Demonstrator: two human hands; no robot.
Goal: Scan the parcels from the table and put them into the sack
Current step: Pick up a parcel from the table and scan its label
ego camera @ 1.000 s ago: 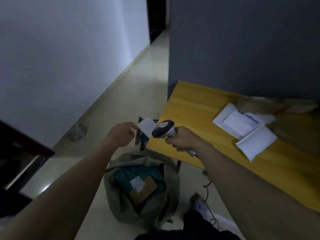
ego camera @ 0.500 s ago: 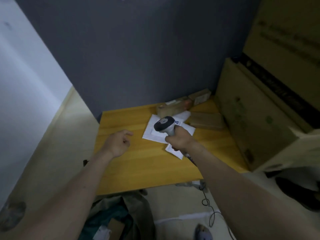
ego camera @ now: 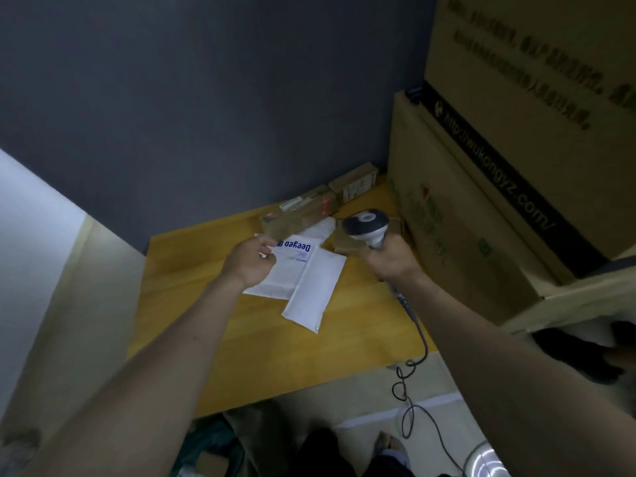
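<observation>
step: picking the next parcel for scanning.
left hand (ego camera: 250, 261): fingers (ego camera: 267, 250) curled at the edge of the white mailer (ego camera: 287, 266), seemingly pinching it.
right hand (ego camera: 390, 259): gripped the scanner (ego camera: 367, 228).
parcels: white mailers and brown boxes (ego camera: 299, 215) lay on the yellow surface (ego camera: 192, 270).
sack (ego camera: 220, 442): on the floor below the near edge.
next: likely lift the mailer, aim the scanner at its label.

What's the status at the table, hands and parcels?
Left hand pinching the white Deeyeo mailer at its edge. Right hand gripping barcode scanner. Second white mailer overlaps it; brown boxes behind.
</observation>
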